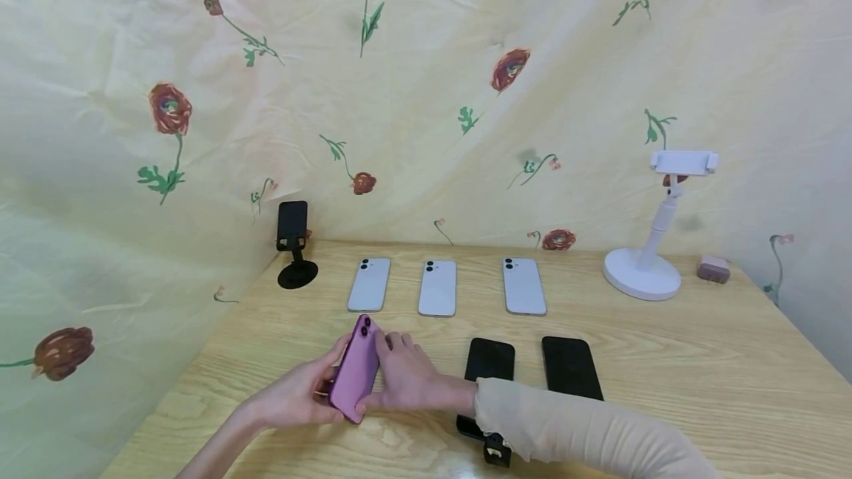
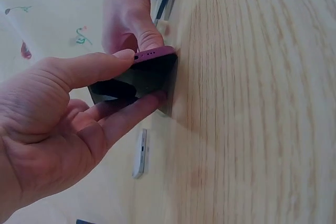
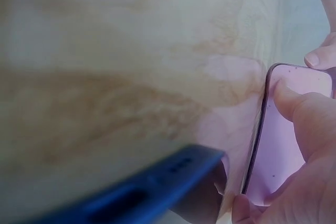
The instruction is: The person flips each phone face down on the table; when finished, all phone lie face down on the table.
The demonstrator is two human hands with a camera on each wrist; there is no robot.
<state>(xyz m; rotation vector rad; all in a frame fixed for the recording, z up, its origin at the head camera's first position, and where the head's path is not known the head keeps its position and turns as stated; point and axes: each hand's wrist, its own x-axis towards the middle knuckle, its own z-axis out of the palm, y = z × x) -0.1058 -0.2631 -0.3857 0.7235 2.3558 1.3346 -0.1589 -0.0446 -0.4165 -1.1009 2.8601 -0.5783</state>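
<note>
**Purple phone up on its edge, both hands on it**

Both hands are at the near left of the wooden table (image 1: pixel 699 361), and the purple phone (image 1: pixel 356 372) stands tilted on one long edge between them. The left hand (image 1: pixel 293 394) pinches it, and the left wrist view gives the detail: thumb on the bottom end by the port and speaker holes, fingers (image 2: pixel 131 113) against the glossy dark screen. The right hand (image 1: pixel 406 379) presses on the matte purple back; its wrist view shows a thumb flat on that back, rounded corner and thin metal rim clear, with a blurred dark blue phone edge (image 3: pixel 157 182) up close.

Only the head view takes in the rest: three pale phones (image 1: pixel 437 287) in a row, backs up, twin lenses showing; two black phones (image 1: pixel 571 367) nearer; a black stand (image 1: pixel 294 246) on the left, a white clamp stand (image 1: pixel 655 242) on the right, a small pinkish block (image 1: pixel 714 269) beside it. No writing readable anywhere. Floral cloth (image 1: pixel 426 94) behind.
</note>
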